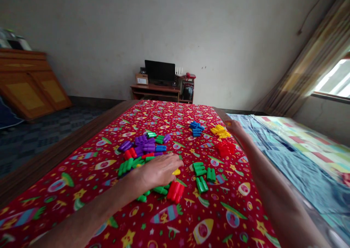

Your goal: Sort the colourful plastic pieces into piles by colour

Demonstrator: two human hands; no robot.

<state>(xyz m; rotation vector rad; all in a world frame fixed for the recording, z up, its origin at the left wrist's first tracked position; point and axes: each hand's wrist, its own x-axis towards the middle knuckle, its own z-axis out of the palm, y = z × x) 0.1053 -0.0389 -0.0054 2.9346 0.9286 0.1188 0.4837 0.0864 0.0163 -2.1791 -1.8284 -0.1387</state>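
Note:
My left hand (pixel 165 168) reaches over a mixed pile of plastic building blocks, fingers curled down around a yellow block (pixel 176 172). Purple blocks (pixel 144 145) lie at the back of that pile, with green blocks (pixel 125 167) on its left and a red block (pixel 175 192) in front. At the table's right edge, my right hand (pixel 234 127) pinches a small yellow block (pixel 229 123). Beside it sits a group of yellow blocks (pixel 220 131). Separate groups of blue blocks (pixel 196 128), red blocks (pixel 225 149) and green blocks (pixel 202 184) lie between the hands.
A red patterned cloth (pixel 164 111) covers the long table. To the right is a bed with a blue cover (pixel 273 157). A desk (pixel 155 89) with a monitor (pixel 160 72) stands against the far wall, and a wooden cabinet (pixel 30 82) stands at the left.

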